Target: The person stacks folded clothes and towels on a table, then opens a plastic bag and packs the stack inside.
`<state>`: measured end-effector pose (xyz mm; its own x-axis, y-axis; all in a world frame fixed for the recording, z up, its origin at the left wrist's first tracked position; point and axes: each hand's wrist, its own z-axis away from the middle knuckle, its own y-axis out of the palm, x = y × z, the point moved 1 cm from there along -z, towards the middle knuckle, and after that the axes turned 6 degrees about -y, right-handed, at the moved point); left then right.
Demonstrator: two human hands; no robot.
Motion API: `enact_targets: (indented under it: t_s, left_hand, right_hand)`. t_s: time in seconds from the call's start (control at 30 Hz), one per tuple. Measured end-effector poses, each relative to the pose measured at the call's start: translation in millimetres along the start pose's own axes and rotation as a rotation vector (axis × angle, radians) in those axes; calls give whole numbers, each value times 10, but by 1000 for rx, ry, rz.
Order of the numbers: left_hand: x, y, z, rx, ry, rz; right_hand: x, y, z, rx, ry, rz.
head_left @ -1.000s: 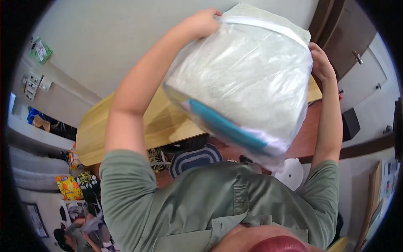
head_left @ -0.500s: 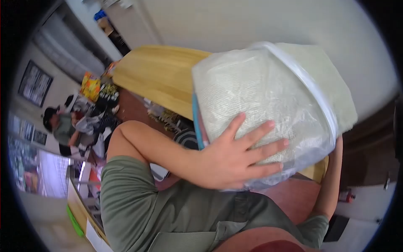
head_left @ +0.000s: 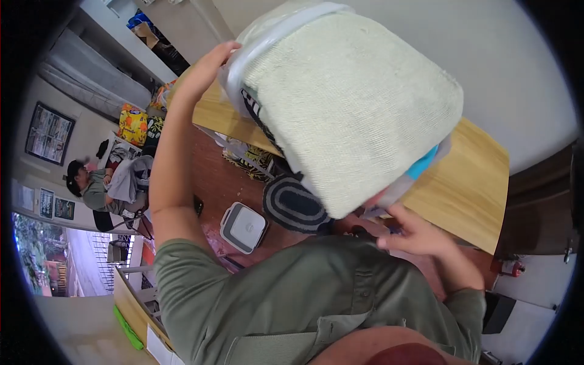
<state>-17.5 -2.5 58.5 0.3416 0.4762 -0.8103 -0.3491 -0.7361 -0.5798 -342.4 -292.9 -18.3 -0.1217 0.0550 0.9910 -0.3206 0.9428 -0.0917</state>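
Observation:
A bulky bundle of folded cloth stands over the wooden table, with a cream ribbed towel (head_left: 359, 103) on the side facing me. A clear plastic bag with a thick whitish band (head_left: 274, 39) wraps its far and left side. Grey, turquoise and dark striped cloth layers show at its edges. My left hand (head_left: 210, 70) grips the bag at its upper left by the band; some fingers are hidden behind it. At the lower right corner, my right hand (head_left: 417, 234) has thumb and forefinger apart, the forefinger by the bundle's lower edge.
The wooden table (head_left: 468, 182) runs along the wall under the bundle. Below are an oval striped mat (head_left: 295, 204) and a grey-white lidded box (head_left: 243, 227) on the reddish floor. Another person (head_left: 94, 191) sits at far left with grey cloth, near colourful bags (head_left: 132, 125).
The bundle has turned, so the towel side now faces me instead of the plastic-covered side. My left hand moved from the plastic face to the upper left edge; my right hand came into view.

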Motion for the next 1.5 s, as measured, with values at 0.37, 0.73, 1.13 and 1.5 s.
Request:
enact_targets:
  t_s: [0.37, 0.73, 1.13, 1.5]
  left_hand:
    - [-1156, 1098, 221, -357, 480, -704]
    - [-545, 1199, 866, -899, 118, -839]
    - [1151, 1388, 574, -882, -426, -894]
    - [389, 2200, 1613, -707, -288, 307]
  right_hand:
    - [832, -1600, -1865, -193, -724, 833]
    - [161, -1407, -1977, -420, -784, 1186]
    - [-940, -1701, -2675, -354, 8, -163]
    - [-790, -2258, -1247, -144, 242, 93]
